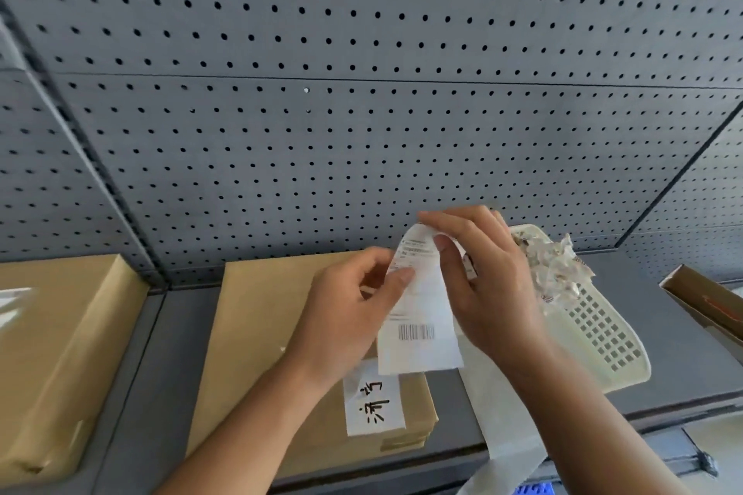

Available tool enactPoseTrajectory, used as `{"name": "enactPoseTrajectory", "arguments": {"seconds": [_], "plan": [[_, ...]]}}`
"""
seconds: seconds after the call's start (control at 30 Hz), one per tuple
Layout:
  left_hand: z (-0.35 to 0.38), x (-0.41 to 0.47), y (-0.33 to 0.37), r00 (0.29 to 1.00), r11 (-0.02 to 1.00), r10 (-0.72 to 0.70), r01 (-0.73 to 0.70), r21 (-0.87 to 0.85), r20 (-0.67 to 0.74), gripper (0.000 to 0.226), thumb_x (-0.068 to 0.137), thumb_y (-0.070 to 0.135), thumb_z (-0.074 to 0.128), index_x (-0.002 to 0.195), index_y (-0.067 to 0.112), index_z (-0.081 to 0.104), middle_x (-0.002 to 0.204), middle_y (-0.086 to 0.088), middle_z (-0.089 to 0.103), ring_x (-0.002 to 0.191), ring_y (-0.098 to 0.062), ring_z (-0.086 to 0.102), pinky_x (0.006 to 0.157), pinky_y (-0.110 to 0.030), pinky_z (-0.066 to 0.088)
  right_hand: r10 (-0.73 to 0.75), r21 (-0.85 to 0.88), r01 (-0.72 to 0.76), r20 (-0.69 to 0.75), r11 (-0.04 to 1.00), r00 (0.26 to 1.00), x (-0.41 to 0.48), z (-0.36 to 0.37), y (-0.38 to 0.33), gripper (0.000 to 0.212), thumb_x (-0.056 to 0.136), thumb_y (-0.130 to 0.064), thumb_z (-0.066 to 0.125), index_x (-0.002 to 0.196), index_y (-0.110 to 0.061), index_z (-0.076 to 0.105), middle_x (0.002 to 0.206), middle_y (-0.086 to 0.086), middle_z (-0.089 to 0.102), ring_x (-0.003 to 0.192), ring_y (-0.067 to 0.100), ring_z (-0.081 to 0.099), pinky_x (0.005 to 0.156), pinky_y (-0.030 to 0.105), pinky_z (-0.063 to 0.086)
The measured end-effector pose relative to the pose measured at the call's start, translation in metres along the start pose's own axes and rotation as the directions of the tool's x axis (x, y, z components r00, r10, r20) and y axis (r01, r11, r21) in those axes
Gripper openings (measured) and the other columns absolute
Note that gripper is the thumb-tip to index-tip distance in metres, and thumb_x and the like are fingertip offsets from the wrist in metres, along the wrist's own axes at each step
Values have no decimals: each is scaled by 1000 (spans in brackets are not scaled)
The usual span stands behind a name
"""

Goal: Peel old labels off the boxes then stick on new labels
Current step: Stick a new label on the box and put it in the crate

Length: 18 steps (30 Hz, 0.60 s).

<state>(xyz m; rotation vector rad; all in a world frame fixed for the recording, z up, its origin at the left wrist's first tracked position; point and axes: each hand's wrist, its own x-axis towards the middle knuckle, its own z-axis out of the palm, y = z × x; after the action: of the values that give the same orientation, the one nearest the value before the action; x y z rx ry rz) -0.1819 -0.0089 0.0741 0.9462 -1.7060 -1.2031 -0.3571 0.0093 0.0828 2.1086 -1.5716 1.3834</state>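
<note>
A white printed label (420,317) with a barcode hangs in the air between both hands. My left hand (349,305) pinches its left edge. My right hand (482,277) pinches its curled top corner. A long strip of white backing paper (502,426) trails down from under my right hand past the shelf edge. Below the hands lies a brown paper-wrapped box (257,334) on the grey shelf (173,374). A white handwritten label (374,402) sticks to the box's near right corner.
A second brown wrapped box (56,350) lies at the left. A white plastic basket (599,338) holding crumpled peeled labels (555,269) stands at the right. An open cardboard box (707,301) shows at the right edge. Grey pegboard (362,92) backs the shelf.
</note>
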Motion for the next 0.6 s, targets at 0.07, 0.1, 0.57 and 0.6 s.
{"name": "enactPoseTrajectory", "arguments": {"seconds": [0.07, 0.1, 0.57, 0.6], "plan": [[-7, -3, -3, 998, 999, -28, 26, -41, -51, 12, 100, 26, 64, 106, 25, 74, 95, 7, 77, 88, -14, 73, 76, -42, 60, -23, 7, 23, 20, 1000, 1000, 3, 6, -5, 31, 96, -5, 53, 123, -10, 66, 112, 0, 63, 100, 22, 57, 84, 39, 50], [-11, -4, -5, 997, 998, -40, 37, -50, -72, 11, 100, 24, 64, 105, 24, 74, 94, 6, 77, 89, -16, 73, 77, -42, 60, -33, 15, 33, 33, 999, 999, 4, 9, -7, 33, 96, -5, 53, 126, -9, 65, 116, 0, 62, 104, 21, 57, 87, 39, 50], [-68, -24, -30, 915, 945, -304, 254, -205, -266, 12, 99, 23, 65, 101, 21, 77, 97, 7, 78, 93, -12, 74, 86, -39, 58, 513, 317, -816, 653, 484, 558, -5, 50, -33, 19, 101, -25, 56, 99, -10, 67, 93, 4, 76, 85, 29, 72, 67, 31, 56], [-70, -25, -32, 913, 941, -316, 268, -205, -257, 12, 99, 23, 65, 101, 21, 77, 98, 7, 78, 93, -12, 74, 86, -39, 58, 517, 300, -824, 662, 480, 542, -8, 54, -34, 20, 101, -25, 57, 97, -8, 67, 91, 6, 76, 84, 32, 71, 67, 33, 55]]}}
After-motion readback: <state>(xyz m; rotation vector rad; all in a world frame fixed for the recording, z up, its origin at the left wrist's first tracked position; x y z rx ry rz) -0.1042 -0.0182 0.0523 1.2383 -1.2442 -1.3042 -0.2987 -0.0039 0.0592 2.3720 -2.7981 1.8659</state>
